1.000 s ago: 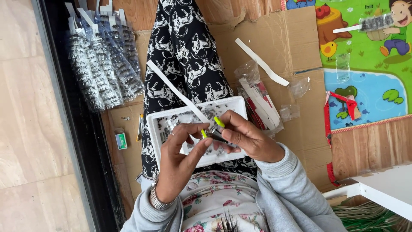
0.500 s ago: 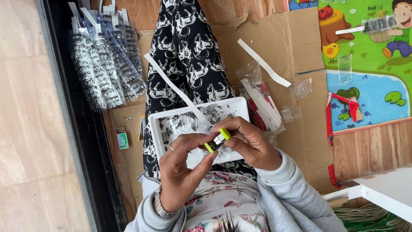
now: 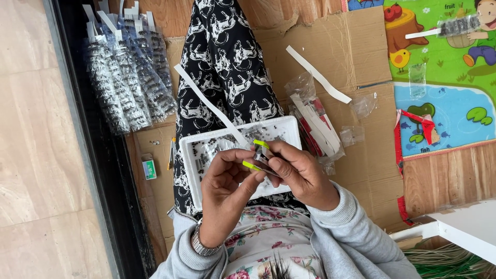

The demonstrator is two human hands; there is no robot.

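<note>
My left hand (image 3: 225, 183) and my right hand (image 3: 299, 173) meet over a white foam tray (image 3: 188, 155) that rests on my lap. Together they pinch a small clear packet with neon-yellow tabs (image 3: 258, 155); its contents are too small to make out. The tray holds several small dark pieces and a clear bag. A long white paper strip (image 3: 206, 103) lies slanted from my leg down to the tray, ending near my fingers. My leg in black-and-white patterned trousers (image 3: 222, 67) stretches away beyond the tray.
Several filled clear bags with white headers (image 3: 126, 77) lie in a pile at the upper left. On the flattened cardboard (image 3: 356, 57) lie another white strip (image 3: 318, 75), empty clear bags and a bundle of strips (image 3: 315, 124). A colourful play mat (image 3: 444, 77) is at right, a white board (image 3: 460, 232) lower right.
Both hands have shifted slightly and turned the small yellow-tabbed packet between the fingers; they stay over the tray. The view has moved a little.
</note>
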